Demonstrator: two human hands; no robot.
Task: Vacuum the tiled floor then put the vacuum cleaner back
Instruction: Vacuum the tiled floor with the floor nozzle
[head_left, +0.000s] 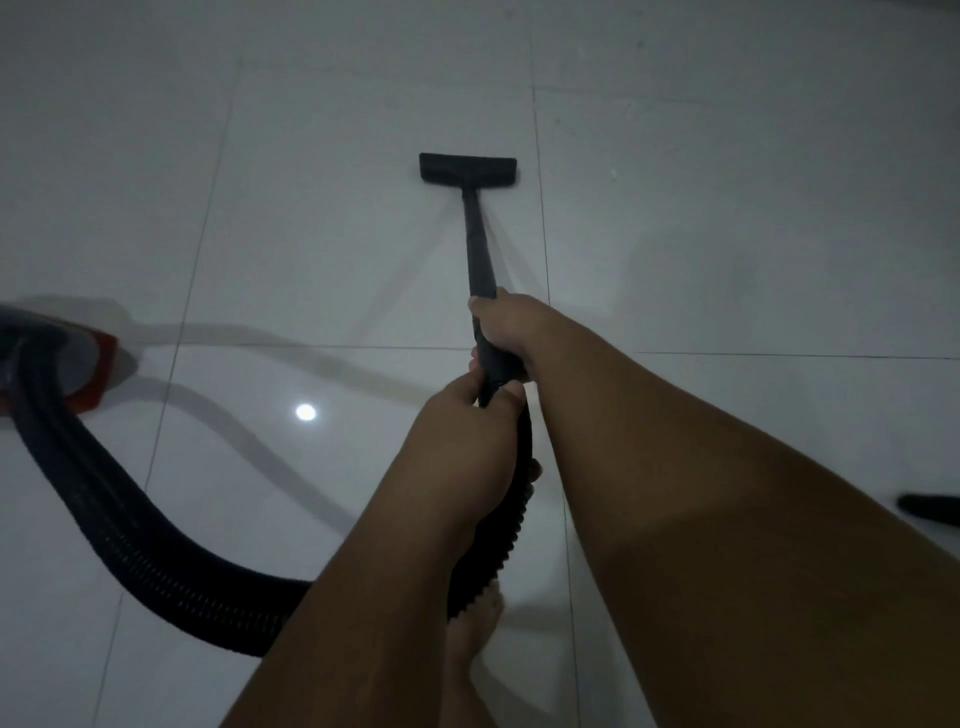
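Gripping with both hands: your right hand (503, 328) is wrapped round the black wand (475, 244), fingers curled tight. Your left hand (462, 421) is clamped just behind it, touching, on the dark end piece where the ribbed hose (156, 545) joins.

Floor nozzle (469, 169) is well ahead of your right hand at the far end of the wand. It sits on the tiled floor (727, 234), its right end at a grout line (543, 249).

The hose drops from under your left hand toward you, then loops out to the left. It ends at the vacuum body (85, 371), well left of both hands, orange-red edge, mostly cut off by the frame.

Your bare foot (475, 639) is on the tile below the left hand, just beside the hose. Bright light spot (305, 412) reflects off the tile left of the left hand. Dark object (930, 506) lies far right of your hands at the frame edge; can't tell what it is.
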